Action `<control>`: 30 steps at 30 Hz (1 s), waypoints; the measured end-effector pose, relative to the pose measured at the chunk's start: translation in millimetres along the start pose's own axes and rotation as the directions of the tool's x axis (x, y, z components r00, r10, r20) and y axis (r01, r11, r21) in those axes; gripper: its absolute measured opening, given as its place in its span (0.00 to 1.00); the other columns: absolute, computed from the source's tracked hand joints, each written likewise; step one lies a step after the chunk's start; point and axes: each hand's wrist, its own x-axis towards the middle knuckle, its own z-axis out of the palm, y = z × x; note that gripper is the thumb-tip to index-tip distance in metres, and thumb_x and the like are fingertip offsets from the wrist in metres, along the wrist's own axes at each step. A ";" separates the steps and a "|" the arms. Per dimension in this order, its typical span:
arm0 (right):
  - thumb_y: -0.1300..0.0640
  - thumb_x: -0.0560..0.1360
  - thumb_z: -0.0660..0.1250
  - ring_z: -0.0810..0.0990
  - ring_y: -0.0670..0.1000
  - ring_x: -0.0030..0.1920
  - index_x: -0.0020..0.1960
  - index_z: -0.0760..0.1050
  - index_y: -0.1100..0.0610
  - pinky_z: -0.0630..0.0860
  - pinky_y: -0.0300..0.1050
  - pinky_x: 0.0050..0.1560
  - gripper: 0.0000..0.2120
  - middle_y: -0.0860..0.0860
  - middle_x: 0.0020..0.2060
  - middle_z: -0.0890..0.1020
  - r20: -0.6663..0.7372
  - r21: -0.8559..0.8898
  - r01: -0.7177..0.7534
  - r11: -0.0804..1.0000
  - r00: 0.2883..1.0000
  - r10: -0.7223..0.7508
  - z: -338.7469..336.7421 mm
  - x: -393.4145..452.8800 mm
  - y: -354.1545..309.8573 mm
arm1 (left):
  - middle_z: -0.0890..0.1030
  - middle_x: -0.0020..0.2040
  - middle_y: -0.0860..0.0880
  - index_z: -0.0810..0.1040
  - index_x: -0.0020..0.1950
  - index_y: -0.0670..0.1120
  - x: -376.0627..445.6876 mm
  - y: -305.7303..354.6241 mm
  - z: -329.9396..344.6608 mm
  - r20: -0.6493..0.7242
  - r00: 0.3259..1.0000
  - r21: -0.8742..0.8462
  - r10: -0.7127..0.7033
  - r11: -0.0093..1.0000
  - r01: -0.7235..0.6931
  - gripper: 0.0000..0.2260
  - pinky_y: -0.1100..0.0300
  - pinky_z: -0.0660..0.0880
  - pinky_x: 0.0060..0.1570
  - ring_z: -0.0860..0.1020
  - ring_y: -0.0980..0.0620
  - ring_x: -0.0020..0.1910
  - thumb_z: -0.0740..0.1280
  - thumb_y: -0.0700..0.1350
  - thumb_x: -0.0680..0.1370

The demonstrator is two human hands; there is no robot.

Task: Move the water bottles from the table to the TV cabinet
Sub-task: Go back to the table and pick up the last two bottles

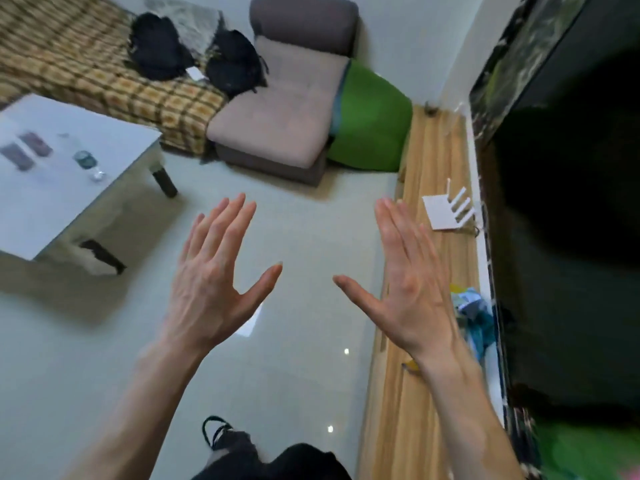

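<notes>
- Sofa cover (86, 60): tan-and-brown plaid.
- 2 bags (194, 57) on it: black.
- Armchair (287, 109): pale pinkish-grey seat, darker grey-brown backrest and base.
- Cushion (372, 123) beside it: bright green.
- Table (114, 133): white top, black legs.
- Cabinet (429, 161): light wood grain.
- Router (448, 209): white.
- Floor (304, 341): pale grey-green.

White tabletop (104, 133) at left: water bottle (85, 160) lying near the right edge, two dark flat items (26, 152), blurred, toward the left edge. Wooden TV cabinet (433, 168) along the right: white router (446, 211) mid-length, colourful clutter (472, 313) nearer, by the back edge.
</notes>
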 end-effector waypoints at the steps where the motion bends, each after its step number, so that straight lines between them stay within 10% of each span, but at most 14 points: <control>1: 0.32 0.77 0.65 0.52 0.49 0.83 0.83 0.52 0.55 0.59 0.60 0.79 0.45 0.49 0.82 0.56 0.010 0.014 0.036 0.999 0.999 -0.036 11.0 15.4 -16.9 | 0.64 0.83 0.48 0.63 0.82 0.46 -3.6 -19.0 -14.3 -0.010 0.999 0.024 -0.033 0.999 0.034 0.36 0.45 0.56 0.83 0.59 0.48 0.84 0.66 0.60 0.79; 30: 0.26 0.78 0.49 0.47 0.50 0.83 0.84 0.46 0.49 0.48 0.63 0.81 0.43 0.47 0.83 0.52 0.130 0.035 0.542 0.840 0.831 -0.541 311.8 289.0 -478.7 | 0.63 0.83 0.50 0.60 0.83 0.49 -65.4 -464.0 -272.8 -0.344 0.808 0.271 -0.479 0.773 0.574 0.37 0.45 0.53 0.83 0.57 0.52 0.84 0.61 0.66 0.79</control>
